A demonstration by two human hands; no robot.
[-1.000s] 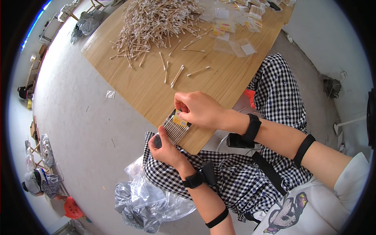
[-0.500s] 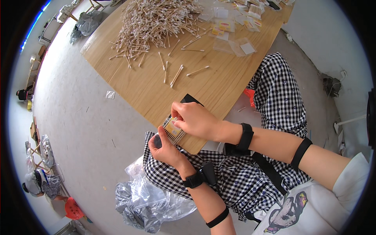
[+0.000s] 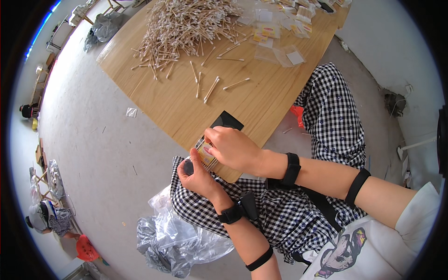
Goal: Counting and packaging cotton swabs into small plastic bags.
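At the near corner of the wooden table, my left hand (image 3: pixel 198 179) grips the lower end of a small flat pack of cotton swabs (image 3: pixel 205 156) with a yellow label, its thumb along one side. My right hand (image 3: pixel 237 148) is curled over the pack's other side, with fingers bent and thumb pressed on the label. The right fingertips are partly hidden. A black flat object (image 3: pixel 227 120) lies on the table just beyond my right hand; its lower part is covered. Several loose cotton swabs (image 3: pixel 212 90) lie farther up the table.
A large heap of cotton swabs (image 3: pixel 186 28) covers the table's far left. Clear bags with labels (image 3: pixel 267 31) and a small white card (image 3: pixel 295 58) lie at the far right. Crumpled clear plastic (image 3: pixel 177 238) is on the floor near my knee. Another person (image 3: pixel 49 219) is far left.
My right hand has shifted slightly down, and its thumb now presses on the yellow label. More of the black object shows. My left hand has barely moved.
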